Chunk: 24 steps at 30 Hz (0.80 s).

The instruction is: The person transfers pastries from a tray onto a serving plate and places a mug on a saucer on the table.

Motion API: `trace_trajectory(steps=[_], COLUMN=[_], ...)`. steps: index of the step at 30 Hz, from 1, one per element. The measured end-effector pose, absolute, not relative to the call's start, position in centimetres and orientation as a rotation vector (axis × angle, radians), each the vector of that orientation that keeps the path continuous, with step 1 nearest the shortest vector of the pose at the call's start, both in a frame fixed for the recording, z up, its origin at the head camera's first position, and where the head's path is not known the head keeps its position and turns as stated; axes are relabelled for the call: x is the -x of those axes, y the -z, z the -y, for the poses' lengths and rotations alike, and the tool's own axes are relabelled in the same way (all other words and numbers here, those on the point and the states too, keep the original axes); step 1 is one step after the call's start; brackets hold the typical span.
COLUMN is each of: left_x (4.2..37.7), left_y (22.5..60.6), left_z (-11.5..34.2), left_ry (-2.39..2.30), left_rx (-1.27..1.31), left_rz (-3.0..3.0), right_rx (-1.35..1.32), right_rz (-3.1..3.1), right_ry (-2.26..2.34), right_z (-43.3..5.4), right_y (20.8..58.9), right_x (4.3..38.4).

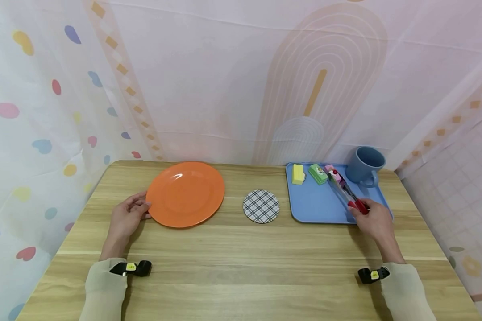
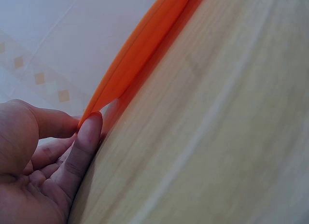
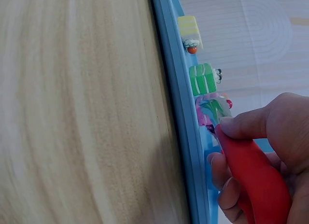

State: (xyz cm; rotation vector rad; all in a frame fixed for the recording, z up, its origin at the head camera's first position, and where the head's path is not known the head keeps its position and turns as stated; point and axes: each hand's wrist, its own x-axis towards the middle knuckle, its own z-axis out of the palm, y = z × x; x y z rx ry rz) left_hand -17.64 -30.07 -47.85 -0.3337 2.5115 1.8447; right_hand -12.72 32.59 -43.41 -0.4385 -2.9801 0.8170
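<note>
My left hand (image 1: 127,217) pinches the left rim of an orange plate (image 1: 184,195) between thumb and fingers; the left wrist view shows the thumb on the rim. Over the blue tray (image 1: 313,207), my right hand (image 1: 374,218) grips red-handled tongs (image 3: 251,175). Their far ends are at a pink toy cake slice (image 1: 329,169) with a red berry-like topping; whether they clamp it I cannot tell. Beside it on the tray lie a green cake slice (image 1: 318,174) and a yellow cake slice (image 1: 298,174).
A blue mug (image 1: 365,165) stands in the tray's back right corner. Between plate and tray lies a round checked coaster (image 1: 261,206) on the wooden table (image 1: 241,267). A patterned cloth (image 1: 209,80) hangs behind the table's back edge.
</note>
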Motion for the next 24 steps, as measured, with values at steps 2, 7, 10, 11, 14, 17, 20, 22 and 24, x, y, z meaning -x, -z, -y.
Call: trace_trajectory(steps=[2, 7, 10, 11, 14, 17, 20, 22, 24], left_x=[17.64, 17.60, 17.56, 17.56, 17.53, 17.52, 17.55, 17.58, 17.63], left_y=[47.82, 47.72, 47.69, 47.70, 47.72, 47.72, 47.75, 47.77, 47.78], left_z=[30.08, 30.05, 30.01, 29.99, 29.93, 29.96, 30.08, 30.14, 30.18], left_ry=[-1.850, -1.856, -1.852, -1.855, -1.856, -1.869, -1.867, -1.858, -1.846], left_rx=[0.333, 0.340, 0.343, 0.342, 0.334, 0.324, 0.324, 0.327, 0.328], left_rz=[-2.510, -2.507, -2.507, -2.506, -2.509, -2.503, -2.502, -2.506, -2.509], right_rx=[0.443, 0.461, 0.469, 0.468, 0.466, 0.451, 0.424, 0.410, 0.403], right_rz=[2.978, 2.993, 3.004, 3.005, 3.004, 3.003, 2.994, 2.983, 2.972], right_ry=[-0.822, -0.832, -0.828, -0.824, -0.807, -0.780, -0.759, -0.749, -0.741], right_z=[-32.59, -32.79, -33.02, -33.10, -33.22, -33.23, -33.15, -33.06, -33.01], right_y=[43.44, 43.35, 43.23, 43.18, 43.07, 42.95, 42.87, 42.81, 42.76], right_x=[12.71, 12.53, 12.35, 12.28, 12.11, 12.01, 12.00, 11.98, 11.96])
